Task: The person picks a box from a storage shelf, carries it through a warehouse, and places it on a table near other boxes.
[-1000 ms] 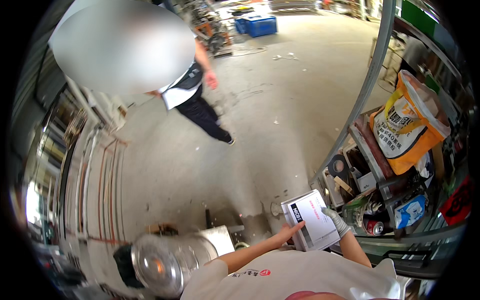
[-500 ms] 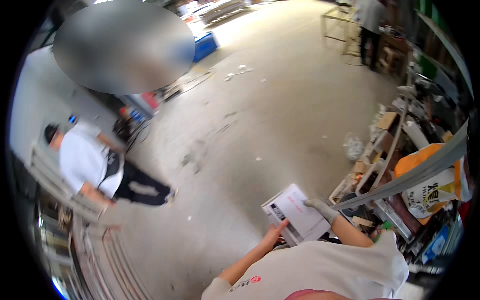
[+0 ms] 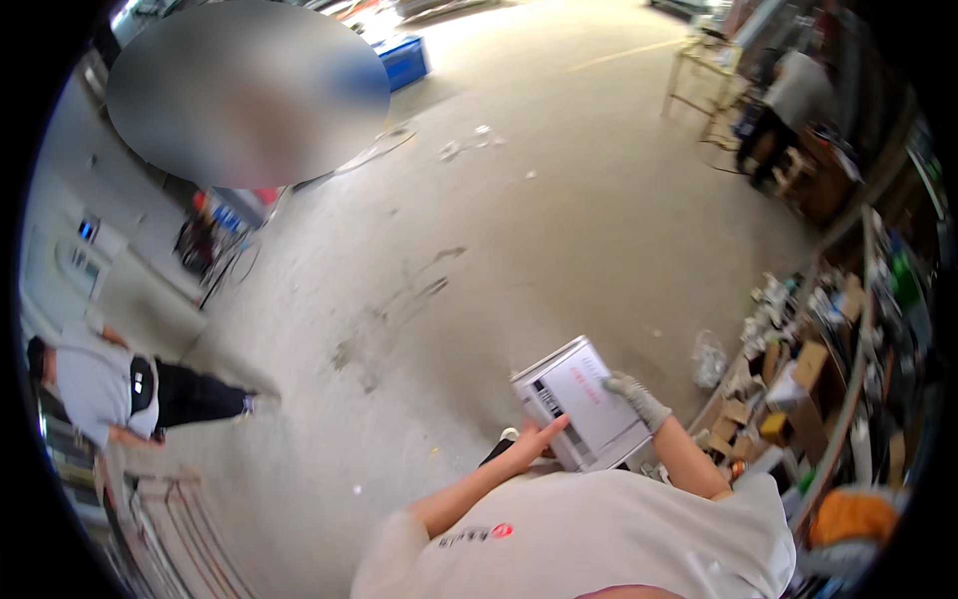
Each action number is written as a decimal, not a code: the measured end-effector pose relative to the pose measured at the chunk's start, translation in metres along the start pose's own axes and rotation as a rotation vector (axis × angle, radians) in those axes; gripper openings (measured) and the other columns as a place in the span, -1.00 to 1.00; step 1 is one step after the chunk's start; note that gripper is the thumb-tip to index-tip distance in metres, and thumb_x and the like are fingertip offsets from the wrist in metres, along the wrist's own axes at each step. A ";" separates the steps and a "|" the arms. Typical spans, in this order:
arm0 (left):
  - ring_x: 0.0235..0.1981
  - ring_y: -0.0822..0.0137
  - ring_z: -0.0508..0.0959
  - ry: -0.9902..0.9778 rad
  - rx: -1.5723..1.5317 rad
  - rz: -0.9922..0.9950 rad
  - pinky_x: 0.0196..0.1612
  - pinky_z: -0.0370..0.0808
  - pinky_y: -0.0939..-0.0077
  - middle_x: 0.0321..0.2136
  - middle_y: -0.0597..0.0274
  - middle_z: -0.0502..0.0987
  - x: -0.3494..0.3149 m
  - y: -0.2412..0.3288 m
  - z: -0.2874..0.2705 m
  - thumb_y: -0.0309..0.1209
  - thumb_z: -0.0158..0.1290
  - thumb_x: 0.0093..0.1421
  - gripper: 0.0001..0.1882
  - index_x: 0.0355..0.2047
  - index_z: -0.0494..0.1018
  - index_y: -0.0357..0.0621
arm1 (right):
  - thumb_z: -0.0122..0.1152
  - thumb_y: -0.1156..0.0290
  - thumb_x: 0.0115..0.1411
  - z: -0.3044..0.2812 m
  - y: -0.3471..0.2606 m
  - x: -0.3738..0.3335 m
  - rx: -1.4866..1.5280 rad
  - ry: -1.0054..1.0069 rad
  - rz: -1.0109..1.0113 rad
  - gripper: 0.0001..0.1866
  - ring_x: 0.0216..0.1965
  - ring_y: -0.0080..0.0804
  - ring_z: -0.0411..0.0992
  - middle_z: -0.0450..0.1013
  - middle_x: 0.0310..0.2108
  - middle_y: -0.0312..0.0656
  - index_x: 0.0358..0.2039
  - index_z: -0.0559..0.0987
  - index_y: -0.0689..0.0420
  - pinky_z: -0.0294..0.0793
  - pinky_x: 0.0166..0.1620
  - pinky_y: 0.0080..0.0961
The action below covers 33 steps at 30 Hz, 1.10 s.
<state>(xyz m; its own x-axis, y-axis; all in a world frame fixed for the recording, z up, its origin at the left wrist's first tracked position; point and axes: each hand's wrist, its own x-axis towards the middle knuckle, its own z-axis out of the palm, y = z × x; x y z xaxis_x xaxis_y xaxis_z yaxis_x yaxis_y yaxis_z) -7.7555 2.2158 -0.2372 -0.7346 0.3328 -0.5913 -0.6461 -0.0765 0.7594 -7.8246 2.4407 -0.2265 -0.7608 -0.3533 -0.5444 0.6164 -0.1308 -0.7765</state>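
A white cardboard box [image 3: 589, 404] with dark and red printing is held in front of my body, tilted to one side. My left hand [image 3: 537, 439], bare, grips its lower left edge with the thumb on top; the other fingers go out of sight underneath. On the box's right side lies my right hand [image 3: 639, 397], in a light knitted glove, gripping the edge. What the box contains is hidden.
A long bin of scrap and cardboard [image 3: 798, 389] runs along the right. At far right a person [image 3: 793, 100] bends beside a metal-framed table [image 3: 709, 60]. Another person [image 3: 130, 384] stands at left near metal racks [image 3: 185, 529]. A clear plastic bag [image 3: 710, 361] lies on the floor.
The view has shifted forward, and the scrap bin shows more of its length. The person at left appears farther left; the far one now bends over. Both my hands still hold the box.
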 end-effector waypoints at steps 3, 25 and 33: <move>-0.14 0.15 0.51 0.021 0.071 -0.119 -0.24 0.55 0.28 -0.09 -0.04 0.42 0.050 0.057 -0.043 0.08 0.10 0.03 -0.22 0.02 0.23 -0.35 | 0.20 0.13 0.05 0.014 -0.040 0.057 0.246 -0.097 0.070 -0.42 -0.21 -0.38 0.46 0.45 -0.18 -0.13 -0.01 0.37 0.25 0.48 -0.14 -0.46; 0.02 0.17 0.39 -0.042 0.163 -0.076 -0.12 0.46 0.26 0.04 0.08 0.34 0.539 0.500 -0.293 0.22 0.05 0.00 -0.12 0.14 0.15 -0.16 | 0.26 0.08 -0.02 -0.052 -0.423 0.643 0.203 -0.141 0.008 -0.37 -0.21 -0.36 0.46 0.47 -0.21 -0.12 -0.04 0.40 0.26 0.49 -0.12 -0.40; 0.02 0.16 0.39 -0.214 0.210 -0.081 -0.15 0.45 0.22 -0.01 0.09 0.37 0.718 0.698 -0.368 0.23 0.03 -0.01 -0.15 0.12 0.20 -0.13 | 0.25 0.08 0.00 -0.057 -0.600 0.805 0.313 -0.005 -0.032 -0.40 -0.22 -0.32 0.47 0.48 -0.23 -0.11 -0.07 0.42 0.26 0.49 -0.14 -0.38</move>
<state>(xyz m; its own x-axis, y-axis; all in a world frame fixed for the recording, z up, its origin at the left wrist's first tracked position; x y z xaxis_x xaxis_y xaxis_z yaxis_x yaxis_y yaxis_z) -8.8104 2.0555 -0.2319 -0.6074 0.5223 -0.5986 -0.6275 0.1467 0.7647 -8.8182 2.2877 -0.2171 -0.7804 -0.3486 -0.5192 0.6252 -0.4208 -0.6573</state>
